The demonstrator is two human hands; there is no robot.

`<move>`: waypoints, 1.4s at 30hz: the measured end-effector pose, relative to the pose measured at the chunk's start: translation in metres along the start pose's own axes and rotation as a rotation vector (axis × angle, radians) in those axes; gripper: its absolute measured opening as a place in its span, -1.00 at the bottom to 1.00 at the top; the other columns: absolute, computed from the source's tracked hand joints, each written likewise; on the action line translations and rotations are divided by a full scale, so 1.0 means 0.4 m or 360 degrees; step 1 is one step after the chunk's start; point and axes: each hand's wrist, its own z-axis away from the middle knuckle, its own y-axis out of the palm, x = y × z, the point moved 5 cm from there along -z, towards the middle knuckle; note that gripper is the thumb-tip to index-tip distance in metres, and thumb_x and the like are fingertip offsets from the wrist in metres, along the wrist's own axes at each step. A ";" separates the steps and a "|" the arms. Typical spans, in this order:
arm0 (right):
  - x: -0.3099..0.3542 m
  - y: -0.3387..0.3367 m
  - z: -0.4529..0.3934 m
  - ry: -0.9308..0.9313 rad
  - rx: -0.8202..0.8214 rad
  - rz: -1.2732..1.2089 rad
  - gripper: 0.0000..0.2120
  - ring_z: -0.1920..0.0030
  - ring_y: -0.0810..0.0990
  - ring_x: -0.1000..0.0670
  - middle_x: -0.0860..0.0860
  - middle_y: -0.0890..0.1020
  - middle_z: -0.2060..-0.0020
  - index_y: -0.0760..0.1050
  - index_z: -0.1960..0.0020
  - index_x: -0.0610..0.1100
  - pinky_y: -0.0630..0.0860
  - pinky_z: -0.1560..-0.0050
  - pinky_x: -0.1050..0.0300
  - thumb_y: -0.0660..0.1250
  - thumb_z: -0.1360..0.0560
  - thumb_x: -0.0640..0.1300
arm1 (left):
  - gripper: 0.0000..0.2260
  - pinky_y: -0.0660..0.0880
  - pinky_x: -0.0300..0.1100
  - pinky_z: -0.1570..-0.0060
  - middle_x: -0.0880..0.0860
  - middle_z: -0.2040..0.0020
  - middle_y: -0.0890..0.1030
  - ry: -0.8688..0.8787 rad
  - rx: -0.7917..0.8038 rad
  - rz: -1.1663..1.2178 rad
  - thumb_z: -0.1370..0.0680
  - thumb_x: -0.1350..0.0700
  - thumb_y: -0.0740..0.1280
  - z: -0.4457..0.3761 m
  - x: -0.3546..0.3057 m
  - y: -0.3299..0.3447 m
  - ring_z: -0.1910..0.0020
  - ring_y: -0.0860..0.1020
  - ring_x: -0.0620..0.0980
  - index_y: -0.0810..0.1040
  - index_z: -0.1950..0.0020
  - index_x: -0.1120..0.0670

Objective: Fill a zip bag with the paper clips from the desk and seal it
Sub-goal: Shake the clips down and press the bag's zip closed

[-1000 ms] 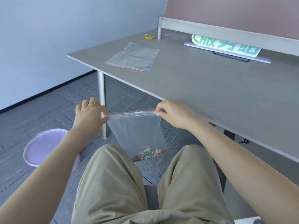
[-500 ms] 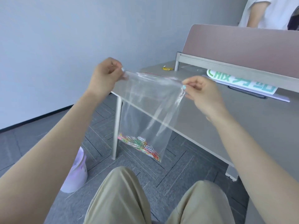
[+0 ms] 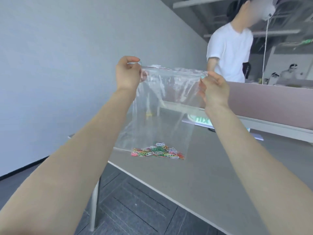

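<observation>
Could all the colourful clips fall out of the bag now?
Maybe. The zip bag hangs in the air, pinched only at its two top corners by the left hand and the right hand. I cannot tell whether the zip line is pressed shut all the way; any gap could let the paper clips spill if it tips. If one pinch slips, the bag may swing and drop.

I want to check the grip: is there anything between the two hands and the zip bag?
Nothing visible. The left hand and the right hand pinch the top corners of the zip bag directly.
</observation>
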 end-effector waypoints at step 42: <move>-0.350 -0.313 0.526 0.0612 0.0504 0.0467 -0.86 0.19 0.59 0.10 0.11 0.67 0.37 0.63 0.27 -0.02 0.59 0.03 0.20 0.39 -0.41 -0.22 | -0.90 0.30 -0.15 -0.17 -0.07 0.12 0.60 -0.0257 0.1076 -0.1237 -0.48 0.10 0.30 0.632 0.304 -0.035 0.03 0.53 -0.09 0.60 0.08 0.05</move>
